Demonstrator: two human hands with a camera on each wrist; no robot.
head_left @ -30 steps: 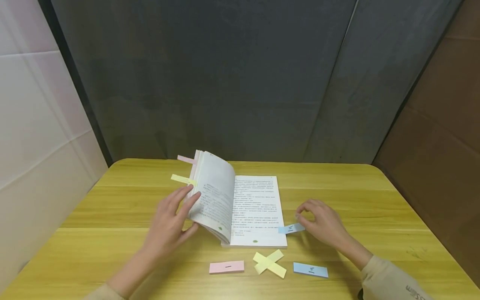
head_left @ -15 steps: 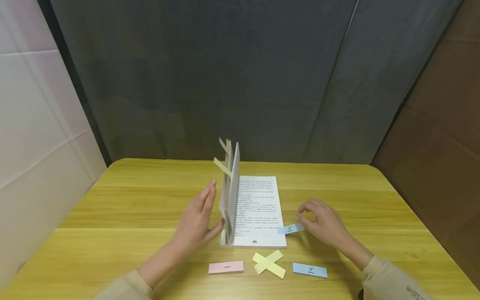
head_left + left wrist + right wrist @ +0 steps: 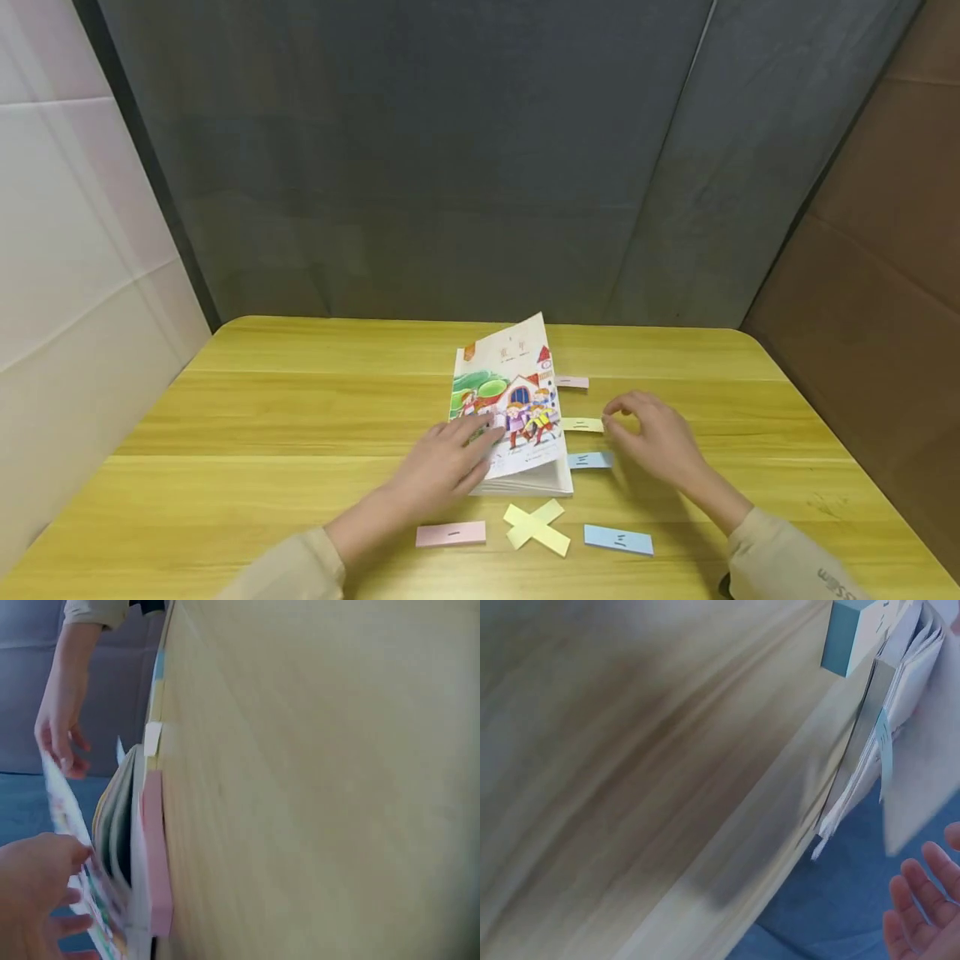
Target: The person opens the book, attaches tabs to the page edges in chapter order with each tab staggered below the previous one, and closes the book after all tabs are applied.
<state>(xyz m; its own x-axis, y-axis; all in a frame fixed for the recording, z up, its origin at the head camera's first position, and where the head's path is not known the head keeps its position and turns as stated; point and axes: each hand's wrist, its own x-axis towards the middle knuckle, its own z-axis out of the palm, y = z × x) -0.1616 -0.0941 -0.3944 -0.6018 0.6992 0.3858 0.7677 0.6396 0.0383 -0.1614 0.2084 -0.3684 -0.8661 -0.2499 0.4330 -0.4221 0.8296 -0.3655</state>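
Observation:
A paperback book point(image 3: 517, 367) with a drawing of children on its cover lies on the table, its front cover tilted up and partly lifted off the pages. My left hand point(image 3: 442, 458) rests on the cover with fingers spread, also visible in the left wrist view, the hand point(image 3: 34, 885) against the cover. From the book's right edge stick out a pink tab point(image 3: 573, 382), a yellow tab point(image 3: 582, 425) and a blue tab point(image 3: 591, 460). My right hand point(image 3: 660, 437) hovers beside the yellow tab. In the right wrist view its fingers point(image 3: 911, 900) are loosely bent, holding nothing.
In front of the book lie a pink sticky-note pad point(image 3: 450, 534), crossed yellow strips point(image 3: 537, 527) and a blue sticky-note pad point(image 3: 618, 540). The wooden table point(image 3: 300, 400) ends at a dark curtain point(image 3: 450, 167) behind.
The left hand has swung the raised block of pages and cover over to the right, so the open text page is covered. The right hand has stayed near the right edge, shifting only slightly.

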